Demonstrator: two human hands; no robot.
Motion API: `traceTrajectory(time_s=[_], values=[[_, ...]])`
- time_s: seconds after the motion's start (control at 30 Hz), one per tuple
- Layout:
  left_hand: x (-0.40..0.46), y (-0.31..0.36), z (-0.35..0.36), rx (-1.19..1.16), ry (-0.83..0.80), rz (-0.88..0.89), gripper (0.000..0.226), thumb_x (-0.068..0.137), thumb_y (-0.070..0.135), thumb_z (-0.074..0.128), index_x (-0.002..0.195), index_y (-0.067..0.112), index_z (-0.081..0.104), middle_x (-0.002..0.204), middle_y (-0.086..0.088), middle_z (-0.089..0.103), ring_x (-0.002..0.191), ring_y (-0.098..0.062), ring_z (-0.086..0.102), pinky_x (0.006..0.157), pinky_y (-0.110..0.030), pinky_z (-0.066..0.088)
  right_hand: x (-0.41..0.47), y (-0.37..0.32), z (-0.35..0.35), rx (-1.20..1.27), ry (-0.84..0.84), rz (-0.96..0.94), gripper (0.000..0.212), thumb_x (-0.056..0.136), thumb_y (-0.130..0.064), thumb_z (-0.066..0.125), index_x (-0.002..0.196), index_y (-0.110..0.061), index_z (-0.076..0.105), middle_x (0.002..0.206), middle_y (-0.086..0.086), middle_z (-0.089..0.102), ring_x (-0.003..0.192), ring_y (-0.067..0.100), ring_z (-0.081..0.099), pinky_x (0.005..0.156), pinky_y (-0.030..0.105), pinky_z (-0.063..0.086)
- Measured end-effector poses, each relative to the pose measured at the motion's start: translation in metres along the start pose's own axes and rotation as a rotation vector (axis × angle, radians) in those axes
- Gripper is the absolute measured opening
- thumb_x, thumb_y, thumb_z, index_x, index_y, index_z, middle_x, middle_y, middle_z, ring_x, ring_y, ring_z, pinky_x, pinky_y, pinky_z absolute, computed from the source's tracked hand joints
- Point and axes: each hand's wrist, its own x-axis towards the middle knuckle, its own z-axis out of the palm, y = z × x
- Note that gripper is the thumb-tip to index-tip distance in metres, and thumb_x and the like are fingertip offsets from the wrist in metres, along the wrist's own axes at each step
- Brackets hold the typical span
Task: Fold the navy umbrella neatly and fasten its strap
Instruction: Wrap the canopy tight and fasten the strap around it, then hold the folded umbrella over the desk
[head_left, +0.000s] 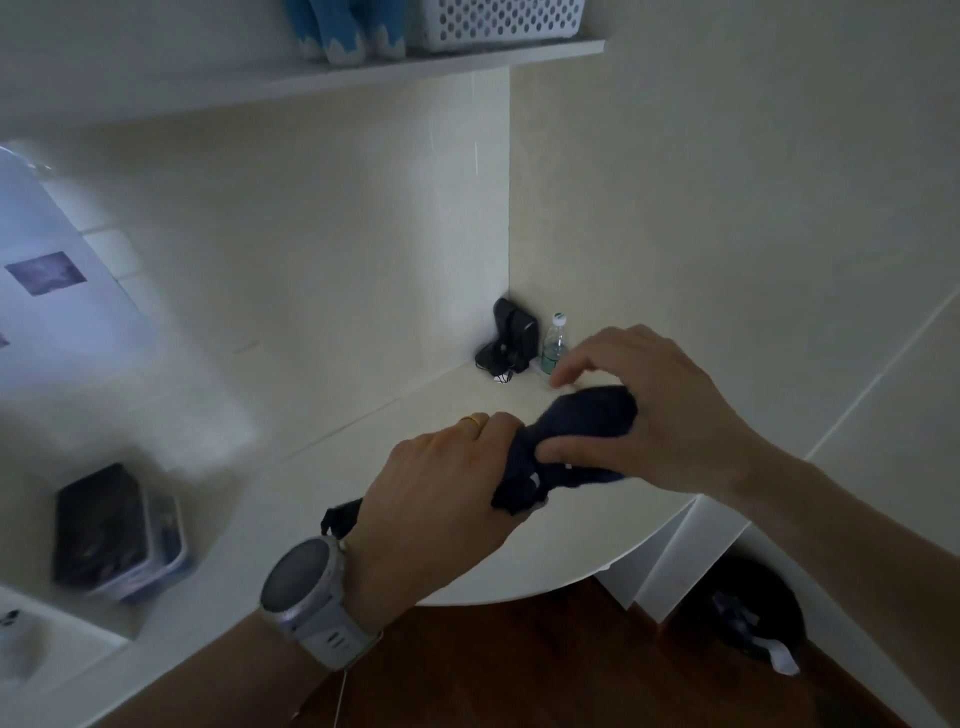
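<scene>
The navy umbrella (582, 421) is collapsed into a short bundle held just above the white desk (415, 415). My left hand (441, 488), with a watch on the wrist and a gold ring, grips its lower end; a dark piece of the umbrella (340, 514) sticks out behind that hand. My right hand (649, 410) wraps over the canopy's upper part, thumb pressing the fabric, forefinger lifted. Loose folds (519, 493) hang below between the hands. I cannot make out the strap.
In the desk's far corner stand a black device (511, 335) and a small water bottle (555, 345). A dark tin box (111, 535) sits at the left. A shelf above holds a white basket (498, 21). A dark bag (743, 608) lies on the wooden floor.
</scene>
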Motion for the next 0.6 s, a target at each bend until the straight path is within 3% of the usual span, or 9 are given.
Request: traceTrajectory(time_s=[0.1,0.2,0.27,0.33,0.4,0.47,0.53,0.6], values=[[0.006,0.002,0.006,-0.363,-0.057,-0.264,0.043,0.088,0.055,0.069,0.120,0.031,0.056,0.096,0.011,0.071,0.080,-0.010,0.067,0.072,-0.033,0.057,0.002,-0.002,0.011,-0.101,0.260,0.130,0.069,0.071,-0.069,0.072,0.126,-0.028,0.062,0.129,-0.003,0.061,0.124,0.022,0.050,0.107,0.042,0.042],[0.013,0.009,0.010,-0.995,-0.032,-0.578,0.027,0.091,0.032,0.075,0.111,0.020,0.060,0.084,-0.003,0.076,0.069,-0.018,0.070,0.071,-0.047,0.061,-0.009,-0.012,0.022,0.391,0.471,0.486,0.073,0.079,-0.060,0.074,0.140,-0.029,0.048,0.139,-0.005,0.053,0.129,0.017,0.051,0.103,0.032,0.045],[0.018,0.013,0.016,-1.453,0.021,-0.782,0.030,0.092,0.020,0.075,0.120,0.022,0.063,0.104,-0.007,0.078,0.089,-0.024,0.075,0.081,-0.046,0.062,-0.025,-0.027,0.041,0.795,0.308,0.704,0.080,0.071,-0.059,0.075,0.140,-0.033,0.042,0.134,-0.005,0.056,0.119,0.014,0.061,0.089,0.025,0.054],[0.025,0.014,0.024,-1.736,0.119,-0.838,0.046,0.087,0.019,0.075,0.130,0.027,0.060,0.124,-0.003,0.074,0.111,-0.025,0.070,0.090,-0.039,0.058,-0.040,-0.044,0.067,0.957,-0.025,0.753,0.094,0.064,-0.050,0.082,0.143,-0.038,0.033,0.132,-0.005,0.059,0.108,0.008,0.067,0.077,0.021,0.057],[0.028,0.015,0.026,-1.860,0.183,-0.885,0.062,0.076,0.027,0.075,0.135,0.023,0.058,0.127,-0.003,0.072,0.114,-0.025,0.068,0.088,-0.036,0.057,-0.045,-0.050,0.089,0.965,-0.146,0.718,0.089,0.074,-0.037,0.087,0.143,-0.039,0.032,0.122,-0.005,0.067,0.089,0.005,0.073,0.069,0.021,0.057],[0.025,0.014,0.021,-1.843,0.170,-0.865,0.066,0.072,0.034,0.076,0.134,0.021,0.061,0.123,-0.002,0.076,0.113,-0.022,0.070,0.088,-0.032,0.056,-0.044,-0.048,0.098,1.012,-0.091,0.687,0.061,0.088,-0.022,0.079,0.137,-0.029,0.043,0.088,-0.001,0.074,0.057,0.013,0.067,0.054,0.025,0.052],[0.024,0.005,0.013,-1.769,0.111,-0.799,0.057,0.074,0.043,0.075,0.127,0.024,0.067,0.122,0.004,0.077,0.116,-0.017,0.069,0.094,-0.031,0.055,-0.046,-0.045,0.095,1.056,-0.051,0.624,0.040,0.094,-0.016,0.073,0.129,-0.020,0.053,0.056,0.001,0.059,0.039,0.017,0.047,0.043,0.030,0.043],[0.030,-0.011,0.007,-1.849,0.111,-0.779,0.047,0.081,0.047,0.071,0.120,0.020,0.072,0.125,-0.007,0.076,0.119,-0.026,0.069,0.106,-0.043,0.051,-0.049,-0.044,0.085,1.172,-0.103,0.585,0.032,0.096,-0.015,0.071,0.125,-0.025,0.061,0.051,0.005,0.049,0.036,0.018,0.038,0.040,0.029,0.038]])
